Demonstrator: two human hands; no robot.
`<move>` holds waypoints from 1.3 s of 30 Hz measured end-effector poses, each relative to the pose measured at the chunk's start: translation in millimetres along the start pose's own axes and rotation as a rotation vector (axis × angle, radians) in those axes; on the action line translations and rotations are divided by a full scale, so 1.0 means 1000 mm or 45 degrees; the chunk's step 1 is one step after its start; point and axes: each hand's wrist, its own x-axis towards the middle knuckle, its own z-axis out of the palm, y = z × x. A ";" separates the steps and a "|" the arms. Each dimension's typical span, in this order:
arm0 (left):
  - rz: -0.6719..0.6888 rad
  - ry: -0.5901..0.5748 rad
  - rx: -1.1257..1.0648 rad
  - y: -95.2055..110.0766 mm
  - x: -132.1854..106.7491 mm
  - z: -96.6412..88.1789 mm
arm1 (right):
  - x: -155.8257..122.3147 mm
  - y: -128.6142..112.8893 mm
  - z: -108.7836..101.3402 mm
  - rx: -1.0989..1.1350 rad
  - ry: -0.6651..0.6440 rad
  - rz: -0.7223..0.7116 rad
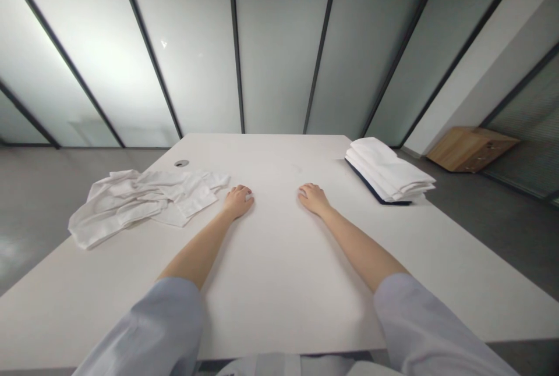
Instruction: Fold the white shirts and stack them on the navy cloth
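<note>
My left hand (238, 200) rests palm down on the white table (279, 283), its fingers loosely bent and nothing seen in it. Just left of it lies a crumpled heap of white cloth (140, 198), perhaps clothing, with one edge close to my wrist. My right hand (313, 197) lies on the tabletop in the same way, fingers slightly curled and holding nothing visible. Farther right sits a neat stack of folded white cloth (386, 169), with a thin dark blue layer (369, 184) under it. Neither hand touches the stack.
A round cable hole (181, 163) shows near the table's far left edge. Frosted glass panels (279, 44) with dark frames stand behind the table. On the grey floor at the right is a wooden cabinet (469, 149). The heap of cloth overhangs the left table edge.
</note>
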 end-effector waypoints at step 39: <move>-0.264 -0.082 0.142 -0.008 -0.003 -0.012 | 0.002 0.003 0.002 0.088 0.013 0.012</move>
